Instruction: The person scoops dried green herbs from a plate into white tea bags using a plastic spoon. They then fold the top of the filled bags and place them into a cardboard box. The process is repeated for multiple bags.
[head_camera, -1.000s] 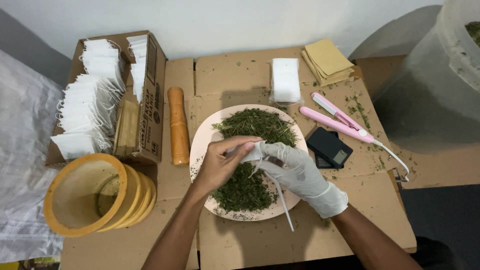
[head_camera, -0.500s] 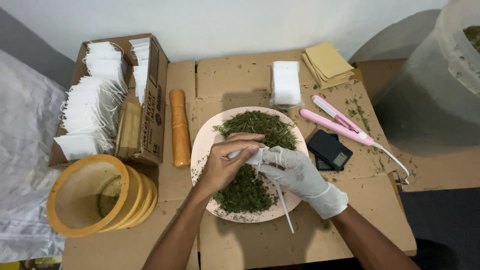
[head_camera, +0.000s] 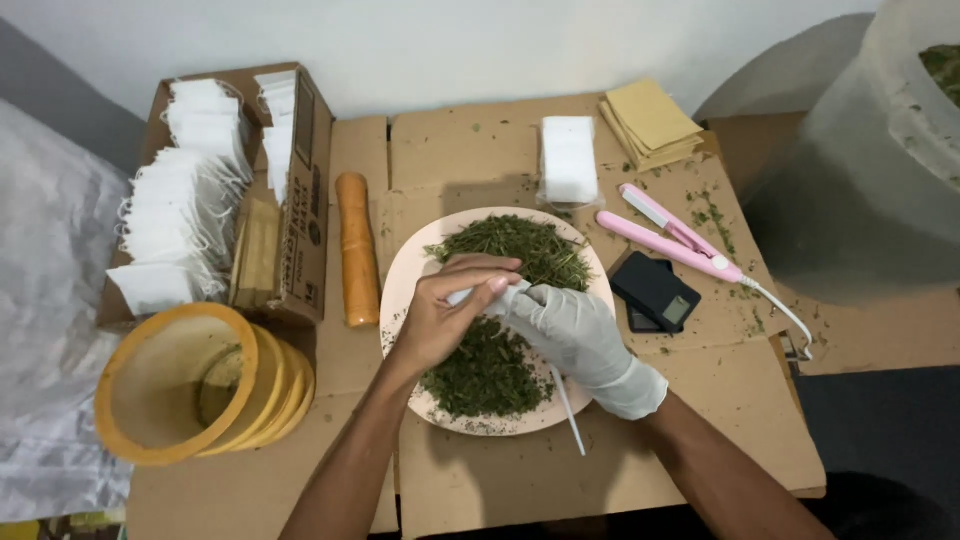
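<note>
Dried green herb (head_camera: 500, 345), chopped fine, lies heaped on one round pale pink plate (head_camera: 400, 290) at the middle of the flattened brown cardboard (head_camera: 480, 150) that covers the work surface. Over the heap, the bare left hand (head_camera: 445, 315) pinches a small white sachet (head_camera: 500, 297) at its top, while the right hand (head_camera: 570, 330), in a white glove, closes around the same sachet from the other side; a thin white string (head_camera: 568, 412) trails from them past the plate's near rim. Left of the plate lies one orange wooden roller (head_camera: 355, 250), just beside one open cardboard box (head_camera: 290, 220) packed with many white sachets, too many to count. One stack of yellow round sieves (head_camera: 190, 385) stands at the near left corner. Beyond the plate sit one pile of white filter bags (head_camera: 568, 160) and one pile of tan paper envelopes (head_camera: 650, 122). To the right lie one pink heat-sealing tong (head_camera: 675, 240) and one small black pocket scale (head_camera: 655, 292), close to the plate's edge. Bare cardboard stays open near the right front corner; one big translucent tub (head_camera: 880, 170) crowds the far right.
</note>
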